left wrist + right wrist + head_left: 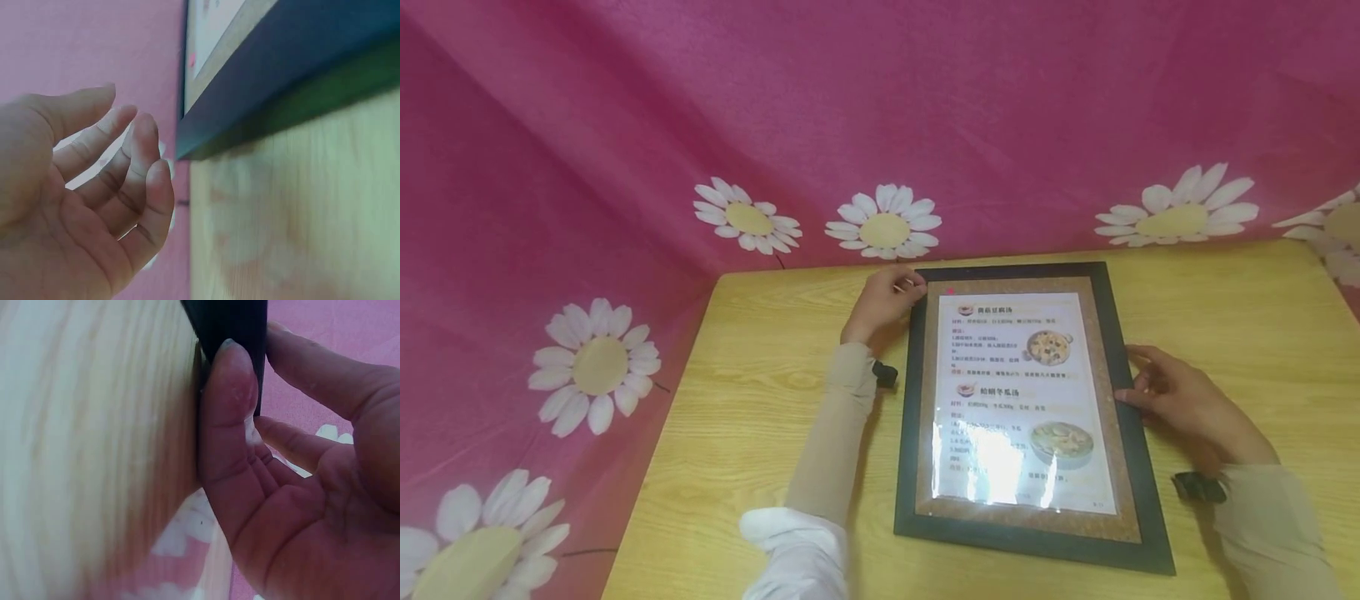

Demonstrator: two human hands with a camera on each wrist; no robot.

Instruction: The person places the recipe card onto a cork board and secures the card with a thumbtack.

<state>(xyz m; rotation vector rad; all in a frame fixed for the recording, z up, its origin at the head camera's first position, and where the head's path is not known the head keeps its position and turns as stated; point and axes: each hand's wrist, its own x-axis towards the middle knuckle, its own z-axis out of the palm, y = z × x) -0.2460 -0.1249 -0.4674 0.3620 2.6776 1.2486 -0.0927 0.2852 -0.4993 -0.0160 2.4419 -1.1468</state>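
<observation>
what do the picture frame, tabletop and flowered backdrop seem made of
Picture frame: perhaps painted wood or plastic, dull black, few highlights. Tabletop: wood or wood-look laminate, slightly shiny; it shows grain and blurry reflections. Flowered backdrop: likely fabric, matte; it hangs in folds.

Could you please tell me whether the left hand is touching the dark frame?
Apart. The left wrist view shows it: a narrow strip of pink cloth is visible between the left hand and the nearest corner of the dark frame.
</observation>
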